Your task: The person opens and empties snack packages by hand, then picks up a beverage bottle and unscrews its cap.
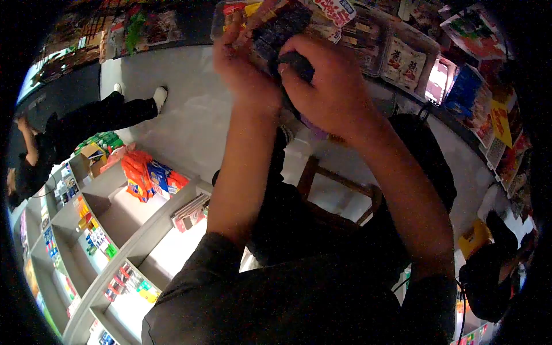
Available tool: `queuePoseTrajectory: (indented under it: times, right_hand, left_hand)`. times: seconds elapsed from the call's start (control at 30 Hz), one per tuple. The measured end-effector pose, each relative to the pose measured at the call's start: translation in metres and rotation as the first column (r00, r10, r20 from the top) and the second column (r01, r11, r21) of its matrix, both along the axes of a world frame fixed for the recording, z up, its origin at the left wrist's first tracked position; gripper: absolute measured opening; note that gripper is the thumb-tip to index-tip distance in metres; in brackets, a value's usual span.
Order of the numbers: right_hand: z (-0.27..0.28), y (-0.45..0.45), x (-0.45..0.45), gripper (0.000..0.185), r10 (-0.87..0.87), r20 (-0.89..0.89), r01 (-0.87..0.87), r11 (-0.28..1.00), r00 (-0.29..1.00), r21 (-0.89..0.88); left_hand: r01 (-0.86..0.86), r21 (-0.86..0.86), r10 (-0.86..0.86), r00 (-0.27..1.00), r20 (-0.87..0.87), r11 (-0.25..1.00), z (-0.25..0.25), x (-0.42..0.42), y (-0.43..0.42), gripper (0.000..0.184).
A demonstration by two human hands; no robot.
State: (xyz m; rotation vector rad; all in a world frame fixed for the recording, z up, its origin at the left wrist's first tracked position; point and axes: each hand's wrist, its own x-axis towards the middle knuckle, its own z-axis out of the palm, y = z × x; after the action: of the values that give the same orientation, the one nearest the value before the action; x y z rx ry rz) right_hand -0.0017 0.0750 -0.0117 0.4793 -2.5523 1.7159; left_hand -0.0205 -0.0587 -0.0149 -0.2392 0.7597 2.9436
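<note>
Both of my hands meet at the top centre, over the edge of a goods display. My left hand (pixel 244 72), blurred, supports a dark crinkled package (pixel 282 29), with its fingers stretched along the package's left side. My right hand (pixel 330 86) is closed, its thumb and forefinger pinching a dark rounded piece (pixel 299 64) just below the package. Whether that piece belongs to the package I cannot tell. Behind the hands sits a clear plastic tub (pixel 215 26) with red and yellow packets. A white label with red characters (pixel 336 10) stands beside it.
White packets with dark characters (pixel 405 60) fill a bin on the right, near a lit screen (pixel 440 80). A wooden stool (pixel 339 184) stands below my arms. Partitioned shelves (pixel 121 253) hold boxes and a red-orange bag (pixel 141 175). Another person (pixel 75 129) stands at left.
</note>
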Motion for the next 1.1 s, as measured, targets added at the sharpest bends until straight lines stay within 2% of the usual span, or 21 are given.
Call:
queuePoseTrajectory:
  times: [0.03, 0.13, 0.17, 0.27, 0.37, 0.47, 0.5, 0.57, 0.63, 0.67, 0.73, 0.77, 0.87, 0.93, 1.07, 1.1]
  right_hand:
    - [-0.001, -0.001, 0.001, 0.027, -0.035, 0.032, 0.034, 0.998, 0.999, 0.047]
    - [-0.004, 0.007, -0.005, 0.033, -0.173, 0.164, 0.127, 0.958, 0.971, 0.259]
    - [-0.007, 0.012, -0.009, 0.035, -0.229, 0.206, 0.150, 0.928, 0.952, 0.340]
    - [-0.031, 0.032, -0.028, 0.043, -0.130, 0.212, 0.100, 0.984, 0.969, 0.150]
    - [-0.004, 0.041, -0.025, 0.052, 0.002, 0.337, -0.036, 0.995, 0.941, 0.093]
    - [-0.005, 0.037, -0.012, 0.057, -0.004, 0.147, 0.016, 0.997, 0.989, -0.080]
    - [0.001, 0.038, -0.011, 0.059, 0.054, 0.242, -0.021, 0.990, 0.969, -0.138]
    - [0.016, 0.045, -0.014, 0.063, 0.177, 0.409, -0.073, 0.964, 0.895, -0.257]
    - [0.012, 0.045, -0.021, 0.063, 0.105, 0.476, 0.028, 0.964, 0.873, -0.264]
    - [0.009, 0.045, -0.025, 0.063, 0.070, 0.509, 0.078, 0.961, 0.858, -0.264]
    - [0.005, 0.044, -0.031, 0.064, 0.175, 0.492, -0.008, 0.946, 0.853, -0.323]
    - [0.004, 0.043, -0.032, 0.064, 0.226, 0.481, -0.050, 0.935, 0.847, -0.352]
    - [0.003, 0.034, -0.025, 0.068, 0.026, 0.410, 0.029, 0.992, 0.912, -0.127]
    - [-0.005, 0.036, -0.029, 0.072, 0.038, 0.462, 0.020, 0.992, 0.886, -0.121]
    - [-0.003, 0.041, -0.032, 0.072, 0.098, 0.553, -0.006, 0.986, 0.827, -0.165]
    - [-0.005, 0.040, -0.030, 0.070, 0.026, 0.536, 0.061, 0.988, 0.844, -0.144]
  left_hand:
    - [0.008, -0.013, -0.008, 1.000, 0.002, 1.000, 0.002, -0.002, -0.006, 0.052]
    - [-0.129, -0.262, 0.202, 0.940, 0.275, 0.956, 0.013, 0.003, -0.018, 0.051]
    - [-0.097, -0.273, 0.162, 0.961, 0.222, 0.957, 0.015, 0.004, -0.018, 0.051]
    - [-0.043, -0.203, 0.073, 0.987, 0.140, 0.978, 0.017, 0.004, -0.024, 0.052]
    - [0.012, -0.139, -0.003, 0.998, 0.061, 0.990, 0.016, 0.004, -0.034, 0.054]
    - [0.092, -0.120, -0.095, 0.995, -0.022, 0.989, 0.014, 0.004, -0.049, 0.056]
    - [0.115, -0.149, -0.125, 0.991, -0.057, 0.982, 0.012, 0.003, -0.053, 0.057]
    - [0.146, -0.324, -0.196, 0.972, -0.127, 0.935, 0.005, -0.004, -0.058, 0.056]
    - [0.144, -0.516, -0.276, 0.942, -0.189, 0.844, 0.001, -0.013, -0.059, 0.053]
    - [0.159, -0.628, -0.306, 0.943, -0.133, 0.762, 0.002, -0.013, -0.059, 0.054]
    - [0.193, -0.809, -0.343, 0.939, -0.011, 0.555, 0.014, -0.008, -0.047, 0.059]
    - [0.184, -0.838, -0.361, 0.932, -0.017, 0.514, 0.013, -0.005, -0.042, 0.061]
    - [0.162, -0.904, -0.414, 0.910, -0.018, 0.395, 0.008, 0.002, -0.033, 0.062]
    - [0.163, -0.930, -0.449, 0.894, -0.003, 0.330, 0.007, 0.004, -0.031, 0.060]
    - [0.282, -0.876, -0.458, 0.885, 0.080, 0.392, 0.013, 0.001, -0.047, 0.052]
    - [0.326, -0.851, -0.442, 0.888, 0.126, 0.411, 0.014, 0.001, -0.056, 0.049]
